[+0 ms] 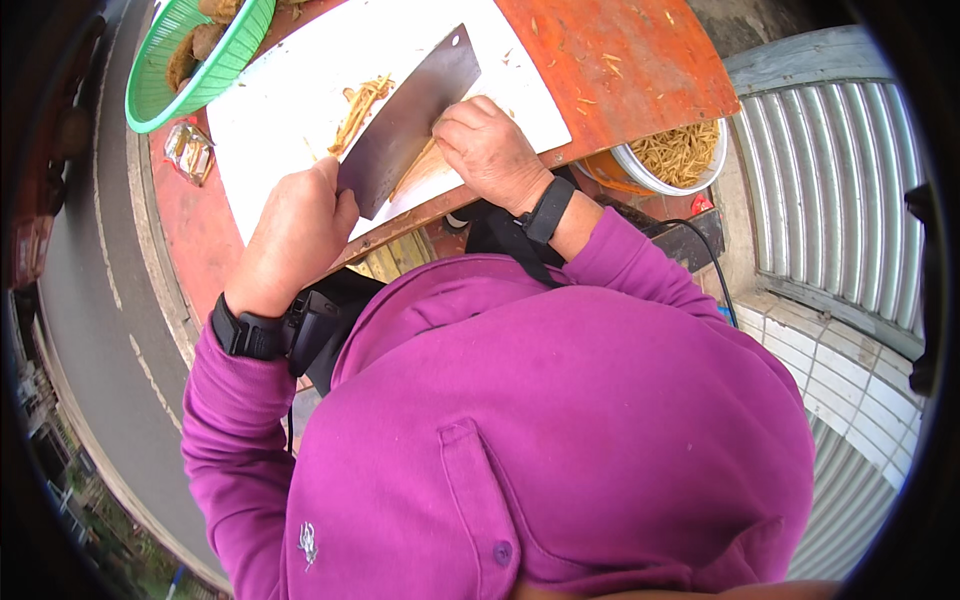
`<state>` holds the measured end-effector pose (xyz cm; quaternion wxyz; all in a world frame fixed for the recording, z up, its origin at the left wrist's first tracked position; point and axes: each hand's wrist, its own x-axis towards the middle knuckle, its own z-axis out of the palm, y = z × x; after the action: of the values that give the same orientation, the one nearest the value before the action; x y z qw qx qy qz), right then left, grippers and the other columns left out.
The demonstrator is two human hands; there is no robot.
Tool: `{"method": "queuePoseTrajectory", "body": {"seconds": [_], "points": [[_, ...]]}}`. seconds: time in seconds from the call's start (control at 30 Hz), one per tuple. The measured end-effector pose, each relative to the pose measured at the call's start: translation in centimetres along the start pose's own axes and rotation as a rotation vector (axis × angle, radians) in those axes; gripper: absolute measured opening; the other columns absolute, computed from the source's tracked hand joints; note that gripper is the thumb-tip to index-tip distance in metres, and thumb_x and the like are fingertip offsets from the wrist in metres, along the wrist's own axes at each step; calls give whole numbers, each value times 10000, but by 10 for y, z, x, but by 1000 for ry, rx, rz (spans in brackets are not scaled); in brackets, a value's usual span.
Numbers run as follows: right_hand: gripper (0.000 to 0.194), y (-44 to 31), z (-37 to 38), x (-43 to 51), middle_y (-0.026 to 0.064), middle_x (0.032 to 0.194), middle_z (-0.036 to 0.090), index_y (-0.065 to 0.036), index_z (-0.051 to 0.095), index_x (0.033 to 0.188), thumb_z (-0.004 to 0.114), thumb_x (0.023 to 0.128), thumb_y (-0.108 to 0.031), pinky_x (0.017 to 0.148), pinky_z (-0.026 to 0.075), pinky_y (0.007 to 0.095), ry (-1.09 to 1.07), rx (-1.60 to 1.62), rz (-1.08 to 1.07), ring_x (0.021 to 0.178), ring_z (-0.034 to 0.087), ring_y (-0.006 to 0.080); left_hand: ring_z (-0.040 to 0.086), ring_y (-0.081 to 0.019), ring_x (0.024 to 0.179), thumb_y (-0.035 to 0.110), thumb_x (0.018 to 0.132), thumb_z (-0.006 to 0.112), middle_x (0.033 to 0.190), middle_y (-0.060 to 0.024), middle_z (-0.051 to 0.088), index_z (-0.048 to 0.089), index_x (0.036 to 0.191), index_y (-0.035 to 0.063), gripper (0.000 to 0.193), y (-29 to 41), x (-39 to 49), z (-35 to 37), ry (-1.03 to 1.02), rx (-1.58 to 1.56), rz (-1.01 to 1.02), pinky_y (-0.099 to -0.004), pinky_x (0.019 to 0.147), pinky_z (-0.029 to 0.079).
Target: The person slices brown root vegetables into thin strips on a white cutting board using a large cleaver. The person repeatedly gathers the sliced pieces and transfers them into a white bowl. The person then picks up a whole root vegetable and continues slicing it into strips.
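Note:
A large metal cleaver [416, 120] with a hole near its far corner slants across a white cutting board [277, 90]. My left hand [292, 217] grips it at its near left end, and the handle is hidden in the fist. To the right of the blade, my right hand [487, 146] has its fingers bent down onto a yellowish-brown cut piece [411, 174], which lies against the board close beside the blade. My fingers cover part of this piece. Left of the blade lies a small pile of thin yellowish strips [361, 112].
The board rests on a worn red-orange table [637, 67] with scattered shreds. A green plastic basket [142, 101] holds brown lumps [196, 49]. A clear packet [190, 154] lies left of the board. Below the table's right edge stands a white bucket [716, 169] of yellowish strips [679, 154].

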<state>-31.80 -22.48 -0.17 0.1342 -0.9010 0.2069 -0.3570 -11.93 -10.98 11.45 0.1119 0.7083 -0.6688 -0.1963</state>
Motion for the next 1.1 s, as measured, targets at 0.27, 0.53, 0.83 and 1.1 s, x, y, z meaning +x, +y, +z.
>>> {"method": "queuePoseTrajectory", "body": {"seconds": [0.27,0.53,0.83,1.1], "points": [[91,-5,-6,4,81,871,599,-36,630,846,638,755,-36,790,484,356,-34,25,46,865,552,283,609,-461,772,90,785,558,770,-306,603,606,806,-58,157,-5,42,18,117,-103,25,-491,702,495],[47,-8,-6,5,79,843,574,-43,600,790,619,748,-44,793,466,359,-12,4,18,855,537,278,601,-453,717,91,788,566,712,-284,586,595,768,-47,142,-15,32,-1,270,75,-28,-487,670,490],[61,-12,-5,2,80,855,561,-51,622,810,615,752,-65,805,463,366,50,-19,14,851,533,272,593,-432,652,74,812,567,651,-253,566,546,722,-17,130,-6,-8,-10,256,65,45,-483,613,482],[31,-6,-2,-1,64,828,548,-59,611,782,612,753,-71,765,465,379,32,7,-18,816,535,271,604,-417,661,59,798,566,637,-232,575,560,743,-6,85,-13,-8,-7,137,126,211,-488,629,489]]}}
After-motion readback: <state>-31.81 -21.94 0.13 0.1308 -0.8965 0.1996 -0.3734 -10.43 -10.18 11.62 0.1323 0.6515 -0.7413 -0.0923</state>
